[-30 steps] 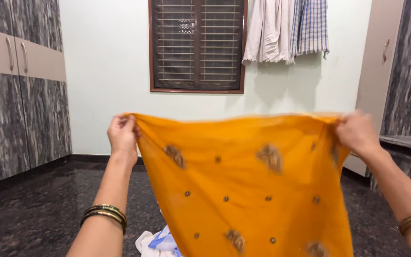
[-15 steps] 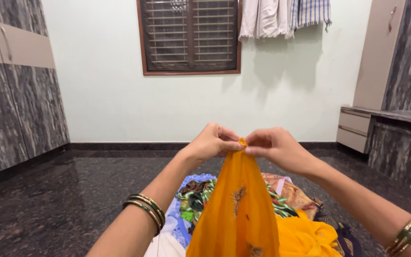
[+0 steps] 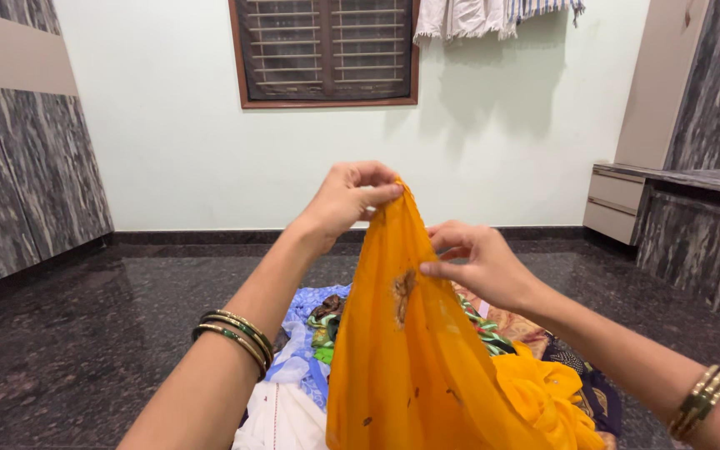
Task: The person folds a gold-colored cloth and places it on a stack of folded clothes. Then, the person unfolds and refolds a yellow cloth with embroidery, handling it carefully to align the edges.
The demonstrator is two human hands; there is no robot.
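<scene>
An orange cloth (image 3: 402,350) with small dark embroidered spots hangs folded lengthwise in front of me. My left hand (image 3: 350,198) pinches its top corners together, held up at chest height. My right hand (image 3: 478,262) is lower and to the right, its fingers pinching the cloth's right edge a little below the top. The cloth's lower part drapes down onto a pile of clothes (image 3: 314,333) on the floor. Both wrists wear bangles.
The pile on the dark stone floor (image 3: 85,333) holds a white garment (image 3: 277,417), blue and patterned pieces. Marble-look cupboards (image 3: 18,150) stand at the left, a low counter with drawers (image 3: 668,208) at the right. A barred window and hanging laundry are on the far wall.
The cloth was spread wide between both hands, then the hands came together, folding it in half. Now my right hand has slid down the edge while the left keeps the top.
</scene>
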